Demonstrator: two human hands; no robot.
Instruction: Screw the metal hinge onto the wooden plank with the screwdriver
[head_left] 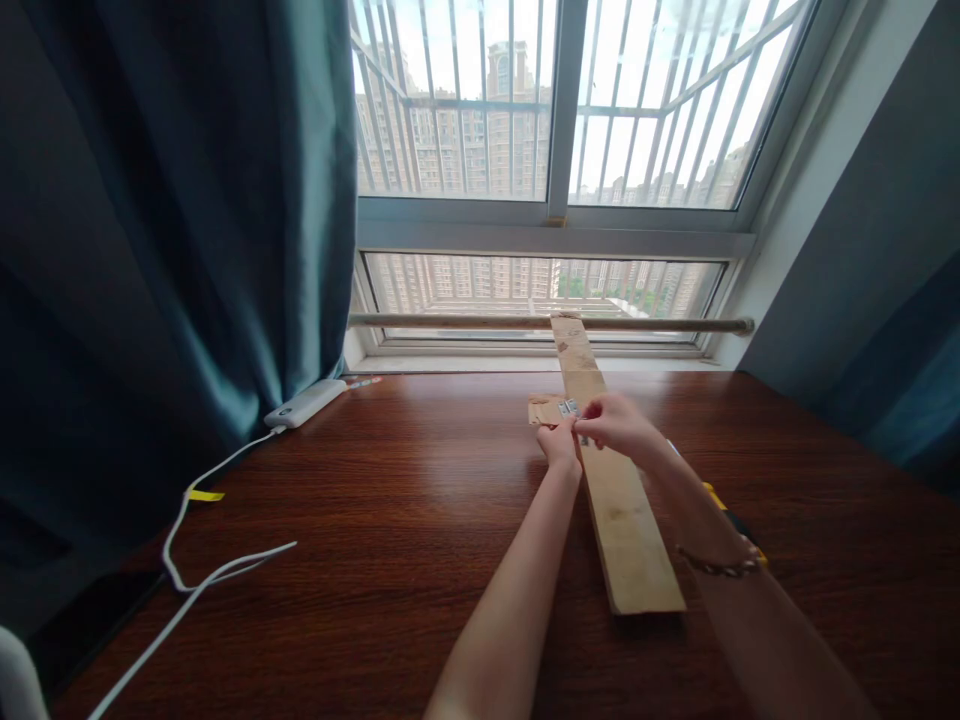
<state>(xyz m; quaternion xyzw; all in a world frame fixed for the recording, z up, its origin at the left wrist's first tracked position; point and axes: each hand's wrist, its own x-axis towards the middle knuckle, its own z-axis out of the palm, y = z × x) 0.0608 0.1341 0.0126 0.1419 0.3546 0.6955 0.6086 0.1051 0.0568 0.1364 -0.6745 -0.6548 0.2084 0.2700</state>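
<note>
A long, pale wooden board [626, 515] lies lengthwise on the table, its far end reaching the window rail. Across it, to the left, sits a short wooden piece [541, 409] with a small silver metal hinge [568, 407] on top. My left hand [559, 443] is closed at the near edge of the short piece, fingertips by the hinge. Thumb and fingers of my right hand [611, 422] are pinched together just right of the hinge, over the long board. Whatever lies between them is too small to make out.
A white power strip [306, 404] with a white cable [176, 525] lies on the left of the brown table [360, 600]. Under my right forearm, a yellow-and-black tool [739, 522] is partly hidden. Behind are the window rail [465, 322] and a blue curtain [300, 200].
</note>
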